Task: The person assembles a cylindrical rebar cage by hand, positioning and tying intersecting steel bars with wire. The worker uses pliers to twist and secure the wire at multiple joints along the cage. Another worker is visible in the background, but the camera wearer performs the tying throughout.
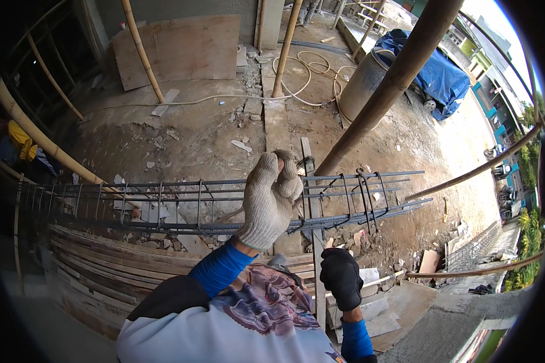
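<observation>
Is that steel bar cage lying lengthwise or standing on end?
Lying lengthwise: the steel bar cage has long bars running left to right across the view, the left hand covering part of them.

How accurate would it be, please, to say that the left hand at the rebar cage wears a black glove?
Not quite right: the left hand at the rebar cage wears an off-white knitted glove, as the head view shows.
</observation>
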A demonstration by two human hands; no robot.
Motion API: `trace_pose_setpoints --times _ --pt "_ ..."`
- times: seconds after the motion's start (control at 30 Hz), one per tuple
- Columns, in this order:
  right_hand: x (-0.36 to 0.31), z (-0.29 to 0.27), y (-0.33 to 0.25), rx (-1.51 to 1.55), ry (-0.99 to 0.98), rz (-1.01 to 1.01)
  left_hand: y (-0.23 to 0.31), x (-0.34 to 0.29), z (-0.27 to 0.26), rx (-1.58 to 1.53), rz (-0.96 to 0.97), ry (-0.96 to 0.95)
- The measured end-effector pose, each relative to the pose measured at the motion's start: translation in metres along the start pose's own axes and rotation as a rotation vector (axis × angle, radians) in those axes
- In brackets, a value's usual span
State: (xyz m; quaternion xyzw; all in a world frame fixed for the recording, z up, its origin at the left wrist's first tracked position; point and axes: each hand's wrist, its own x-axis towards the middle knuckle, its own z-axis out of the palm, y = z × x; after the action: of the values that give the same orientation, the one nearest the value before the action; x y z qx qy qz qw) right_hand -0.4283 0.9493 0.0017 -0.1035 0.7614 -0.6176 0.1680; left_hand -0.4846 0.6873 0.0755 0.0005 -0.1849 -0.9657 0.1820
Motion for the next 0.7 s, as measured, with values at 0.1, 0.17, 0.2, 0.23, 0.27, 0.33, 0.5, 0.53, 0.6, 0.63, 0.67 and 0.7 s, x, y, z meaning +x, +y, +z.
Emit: trace_pose_setpoints --times 0.1,0.17,0.2,0.23,0.27,0.33,0.5,0.53,0.6,0.63,0.67,0.7 --pt "-0.009 0.014 0.002 0.214 -0.177 0.149 0.011 -0.002 -0.008 0.044 0.027 -0.013" --pt "-0.013 0.021 -0.003 -0.111 -0.327 -0.079 0.016 -0.001 -0.013 0.029 0.021 0.007" --pt "-0.015 0.025 -0.006 0.059 -0.371 0.083 0.018 -0.001 -0.015 0.021 0.013 0.013" --pt "-0.015 0.028 -0.009 -0.168 -0.473 -0.098 0.020 -0.001 -0.018 0.018 -0.002 0.026" --pt "-0.014 0.030 -0.013 -0.388 -0.583 -0.308 0.021 -0.001 -0.020 0.004 0.003 0.048" --pt "-0.015 0.033 -0.020 -0.792 -0.684 -0.685 0.023 -0.001 -0.025 -0.013 -0.007 0.101" --pt "-0.022 0.029 -0.031 -0.517 -0.302 -0.609 0.034 0.002 -0.042 -0.006 0.023 0.113" --pt "-0.022 0.030 -0.028 -0.597 -0.186 -0.634 0.036 0.002 -0.046 -0.011 0.025 0.099" --pt "-0.019 0.032 -0.018 -0.699 -0.113 -0.606 0.035 -0.001 -0.050 0.015 0.044 0.073" --pt "-0.016 0.035 -0.010 -0.748 -0.118 -0.559 0.033 -0.003 -0.052 0.049 0.056 0.057" --pt "-0.015 0.040 -0.001 -0.783 -0.154 -0.521 0.030 -0.005 -0.054 0.076 0.061 0.077" --pt "-0.015 0.045 0.009 -0.835 -0.199 -0.468 0.028 -0.006 -0.055 0.089 0.048 0.087"
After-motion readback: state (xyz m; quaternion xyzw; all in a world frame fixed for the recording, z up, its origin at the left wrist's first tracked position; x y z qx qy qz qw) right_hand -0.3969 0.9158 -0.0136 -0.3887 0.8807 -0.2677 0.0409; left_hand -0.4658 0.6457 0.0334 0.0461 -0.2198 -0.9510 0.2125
